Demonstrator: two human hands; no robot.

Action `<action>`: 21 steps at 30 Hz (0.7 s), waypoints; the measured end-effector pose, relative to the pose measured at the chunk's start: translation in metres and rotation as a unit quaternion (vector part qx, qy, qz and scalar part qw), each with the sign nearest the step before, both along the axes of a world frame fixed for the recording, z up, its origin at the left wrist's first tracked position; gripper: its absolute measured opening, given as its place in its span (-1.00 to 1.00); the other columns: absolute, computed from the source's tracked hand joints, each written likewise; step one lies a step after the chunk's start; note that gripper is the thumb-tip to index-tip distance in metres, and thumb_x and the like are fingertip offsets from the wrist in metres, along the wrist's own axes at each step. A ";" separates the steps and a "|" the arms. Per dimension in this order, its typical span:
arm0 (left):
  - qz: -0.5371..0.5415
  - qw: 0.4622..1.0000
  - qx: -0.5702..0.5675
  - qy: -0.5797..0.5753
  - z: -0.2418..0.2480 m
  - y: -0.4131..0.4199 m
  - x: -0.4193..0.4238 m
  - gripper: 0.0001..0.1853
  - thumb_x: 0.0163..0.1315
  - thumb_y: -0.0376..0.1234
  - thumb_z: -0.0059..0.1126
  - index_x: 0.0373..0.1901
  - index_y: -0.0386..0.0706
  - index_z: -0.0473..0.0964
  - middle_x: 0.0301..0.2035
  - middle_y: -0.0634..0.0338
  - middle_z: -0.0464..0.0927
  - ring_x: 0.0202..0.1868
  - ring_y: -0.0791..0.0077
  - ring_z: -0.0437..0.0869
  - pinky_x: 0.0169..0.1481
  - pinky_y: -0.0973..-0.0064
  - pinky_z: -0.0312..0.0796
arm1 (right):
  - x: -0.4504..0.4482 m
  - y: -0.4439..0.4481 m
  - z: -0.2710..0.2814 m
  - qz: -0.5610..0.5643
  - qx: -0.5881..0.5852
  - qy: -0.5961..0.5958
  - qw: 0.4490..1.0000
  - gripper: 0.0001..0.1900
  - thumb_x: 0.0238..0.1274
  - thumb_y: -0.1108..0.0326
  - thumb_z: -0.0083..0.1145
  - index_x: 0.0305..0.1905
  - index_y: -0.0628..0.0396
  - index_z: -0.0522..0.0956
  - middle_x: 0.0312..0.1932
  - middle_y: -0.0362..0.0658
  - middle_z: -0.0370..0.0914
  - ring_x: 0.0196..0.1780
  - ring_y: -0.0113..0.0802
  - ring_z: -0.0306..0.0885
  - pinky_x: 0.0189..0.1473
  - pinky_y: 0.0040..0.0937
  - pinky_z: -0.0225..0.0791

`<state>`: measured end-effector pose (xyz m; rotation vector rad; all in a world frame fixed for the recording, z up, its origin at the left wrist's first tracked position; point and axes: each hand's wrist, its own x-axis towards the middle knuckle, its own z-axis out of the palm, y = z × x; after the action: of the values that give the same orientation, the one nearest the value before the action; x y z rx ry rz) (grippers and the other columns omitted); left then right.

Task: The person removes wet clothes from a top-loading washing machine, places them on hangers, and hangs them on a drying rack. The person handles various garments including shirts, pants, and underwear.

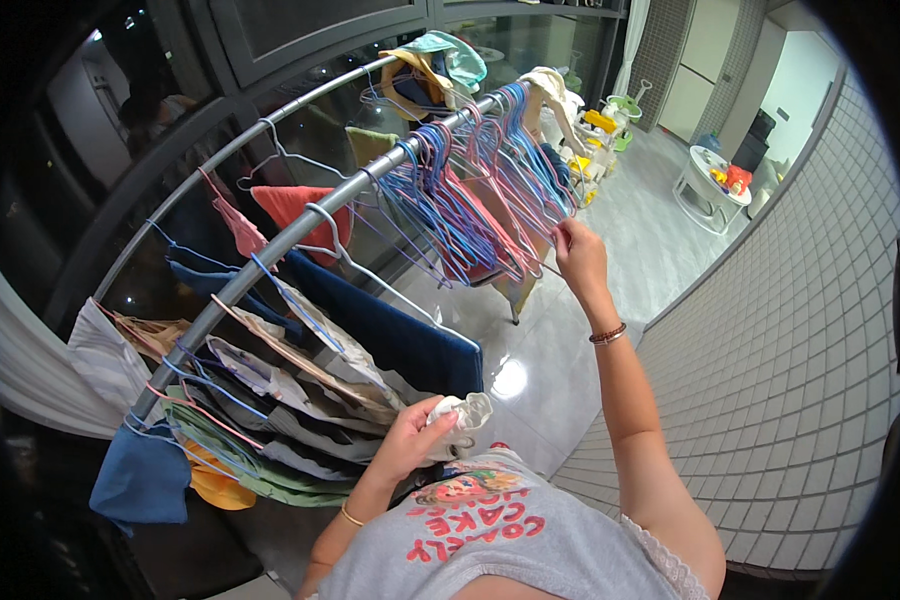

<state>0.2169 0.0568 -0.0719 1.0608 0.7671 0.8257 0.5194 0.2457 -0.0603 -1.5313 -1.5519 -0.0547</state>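
Observation:
In my left hand (411,442) is a crumpled white cloth (469,412) with a gathered edge, held close to my shirt front. My right hand (583,259) reaches forward, its thumb and fingers closed on the lower corner of a coated wire hanger (551,268). That hanger is among a dense bunch of pink, blue and purple hangers (450,202) on the near metal rail (270,251). Left of the bunch, a white hanger (375,277) carries a folded dark blue cloth (405,330) on the same rail. Which exact hanger my fingers grip is partly hidden.
Green, grey and white garments (270,420) crowd the rail's near end. A second rail (232,146) runs along the dark windows with a red cloth (300,214). A tiled wall (780,360) stands to the right. Toys (600,135) and a small white table (709,172) are farther off.

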 end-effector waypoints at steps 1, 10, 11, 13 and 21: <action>-0.007 1.000 -0.002 0.005 0.000 0.003 0.003 -0.80 0.41 -0.33 0.03 -0.13 -0.28 0.53 -0.29 0.38 0.55 -0.23 0.78 0.45 -0.12 0.72 0.33 | 0.004 0.000 0.001 -0.007 -0.001 -0.007 1.000 -0.85 0.22 0.25 0.14 -0.32 0.09 0.57 -0.43 0.02 0.59 -0.36 0.07 0.56 -0.36 -0.12 0.41; -0.069 0.997 0.025 0.021 0.003 0.017 0.018 -0.79 0.41 -0.30 0.04 -0.14 -0.27 0.53 -0.28 0.38 0.56 -0.23 0.78 0.46 -0.11 0.71 0.33 | 0.021 0.027 0.050 0.059 -0.062 -0.038 0.996 -0.69 0.01 0.09 0.36 -0.38 0.16 0.69 -0.50 0.07 0.60 -0.36 0.02 0.59 -0.26 -0.18 0.44; -0.071 0.997 0.032 0.025 0.001 0.019 0.019 -0.79 0.41 -0.30 0.04 -0.14 -0.27 0.53 -0.28 0.38 0.56 -0.23 0.78 0.46 -0.11 0.71 0.33 | 0.030 0.026 0.049 0.059 -0.050 -0.035 0.996 -0.69 0.00 0.10 0.36 -0.37 0.16 0.69 -0.50 0.06 0.60 -0.36 0.01 0.59 -0.26 -0.18 0.44; -0.066 0.998 0.015 0.011 0.000 0.017 0.019 -0.79 0.41 -0.30 0.04 -0.15 -0.27 0.54 -0.29 0.38 0.56 -0.24 0.79 0.46 -0.11 0.72 0.33 | 0.033 0.012 0.052 0.056 -0.091 -0.019 0.994 -0.73 0.03 0.16 0.35 -0.37 0.19 0.68 -0.50 0.02 0.57 -0.38 -0.10 0.54 -0.31 -0.25 0.38; -0.054 0.993 0.089 0.064 0.007 0.021 0.024 -0.80 0.39 -0.31 0.05 -0.22 -0.28 0.53 -0.40 0.37 0.50 -0.31 0.78 0.37 -0.23 0.68 0.30 | 0.065 -0.132 0.015 0.071 -0.099 0.135 0.983 -0.83 0.20 0.35 0.23 -0.36 0.22 0.52 -0.51 -0.20 0.48 -0.50 -0.51 0.38 -0.45 -0.53 0.25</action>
<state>0.2407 0.0781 -0.0646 1.3133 0.7465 0.7486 0.5847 0.1136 -0.0450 -1.5047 -1.4753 0.3843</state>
